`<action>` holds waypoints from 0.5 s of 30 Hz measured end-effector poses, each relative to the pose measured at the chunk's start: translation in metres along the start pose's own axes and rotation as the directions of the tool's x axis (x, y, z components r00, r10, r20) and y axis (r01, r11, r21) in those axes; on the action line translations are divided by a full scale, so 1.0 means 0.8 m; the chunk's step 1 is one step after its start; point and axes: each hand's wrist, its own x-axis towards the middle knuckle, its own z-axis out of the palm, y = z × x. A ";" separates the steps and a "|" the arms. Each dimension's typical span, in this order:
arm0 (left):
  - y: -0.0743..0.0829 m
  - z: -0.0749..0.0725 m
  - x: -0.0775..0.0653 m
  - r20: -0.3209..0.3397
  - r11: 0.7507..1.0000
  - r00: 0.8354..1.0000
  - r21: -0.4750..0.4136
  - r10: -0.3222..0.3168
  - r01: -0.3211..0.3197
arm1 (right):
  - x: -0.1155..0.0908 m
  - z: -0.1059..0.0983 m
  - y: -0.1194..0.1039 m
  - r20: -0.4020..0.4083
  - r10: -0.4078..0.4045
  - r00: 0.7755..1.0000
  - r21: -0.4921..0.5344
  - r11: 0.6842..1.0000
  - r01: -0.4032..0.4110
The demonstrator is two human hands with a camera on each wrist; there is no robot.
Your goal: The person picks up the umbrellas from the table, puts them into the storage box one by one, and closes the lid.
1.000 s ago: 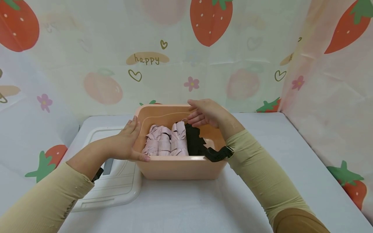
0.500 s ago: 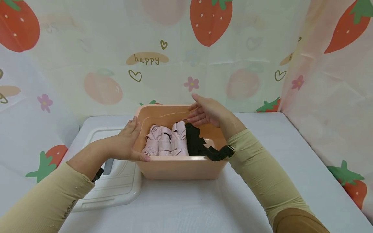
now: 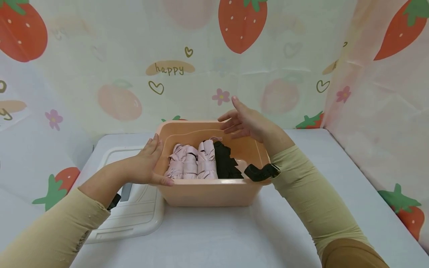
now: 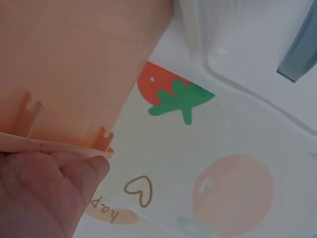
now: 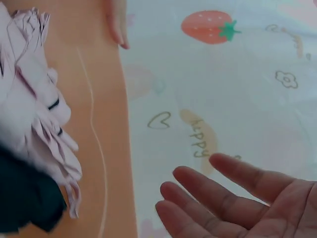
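Note:
A peach storage bin (image 3: pixel 207 193) stands uncovered on the white-covered table. Inside lie several pale pink rolled fabric bundles (image 3: pixel 190 163), side by side, with a thin loop at one end. Right of them is a black fabric bundle (image 3: pixel 226 160) with a jagged edge. My left hand (image 3: pixel 144 163) rests on the bin's left rim, fingers fairly straight and thumb over the front corner. Above the bin's back right part, my right hand (image 3: pixel 249 123) hovers with spread fingers and nothing in it; the right wrist view shows its palm (image 5: pixel 287 213) apart from the bundles.
A white lid (image 3: pixel 134 219) with a grey handle piece (image 3: pixel 126 191) lies flat at the bin's left, partly under my left arm. Behind stands a strawberry-print backdrop (image 3: pixel 201 74). White table surface (image 3: pixel 315 167) extends right of the bin.
My right hand has risen and shifted right, away from the bundles, its thumb now pointing higher. The left hand stays on the rim. The bundles look unmoved.

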 end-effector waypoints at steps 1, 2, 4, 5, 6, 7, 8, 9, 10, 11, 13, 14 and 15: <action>0.000 0.000 0.000 -0.002 1.000 1.000 0.000 -0.001 0.001 | -0.003 -0.003 -0.001 0.004 -0.008 1.000 -0.026 1.000 0.008; -0.001 0.001 0.001 -0.003 1.000 1.000 0.000 -0.002 0.002 | -0.006 -0.007 -0.001 0.009 -0.016 1.000 -0.056 0.998 0.016; -0.001 0.002 0.001 -0.008 1.000 1.000 0.003 -0.003 0.003 | -0.012 -0.013 -0.002 0.013 -0.022 1.000 -0.105 0.994 0.023; -0.002 0.002 0.002 -0.011 1.000 1.000 0.003 -0.003 0.003 | -0.015 -0.017 -0.002 0.015 -0.022 1.000 -0.125 0.992 0.024; -0.002 0.003 0.002 -0.013 1.000 1.000 0.004 -0.004 0.004 | -0.017 -0.020 -0.001 0.017 -0.021 1.000 -0.144 0.989 0.023; -0.003 0.003 0.002 -0.018 1.000 1.000 0.002 -0.002 0.002 | -0.020 -0.024 0.000 0.016 -0.021 1.000 -0.159 0.987 0.023; -0.003 0.004 0.002 -0.022 1.000 1.000 -0.001 0.001 -0.001 | -0.023 -0.027 0.001 0.013 -0.021 1.000 -0.172 0.985 0.023; -0.004 0.004 0.002 -0.028 1.000 1.000 -0.002 0.006 -0.006 | -0.026 -0.030 0.002 0.009 -0.023 1.000 -0.186 0.982 0.024; -0.004 0.004 0.002 -0.031 1.000 0.999 -0.004 0.009 -0.009 | -0.029 -0.033 0.004 0.006 -0.028 1.000 -0.199 0.980 0.029; -0.005 0.005 0.002 -0.036 1.000 0.999 -0.008 0.014 -0.015 | -0.032 -0.037 0.006 0.004 -0.035 0.999 -0.206 0.978 0.035; -0.007 0.006 0.001 -0.044 1.000 0.999 -0.010 0.027 -0.027 | -0.040 -0.043 0.010 0.001 -0.057 0.998 -0.228 0.972 0.056; -0.008 0.006 0.000 -0.048 1.000 0.998 -0.010 0.029 -0.030 | -0.043 -0.047 0.012 -0.003 -0.070 0.998 -0.241 0.968 0.067; -0.010 0.006 0.000 -0.053 0.999 0.998 -0.008 0.031 -0.031 | -0.047 -0.050 0.015 -0.005 -0.082 0.997 -0.260 0.962 0.078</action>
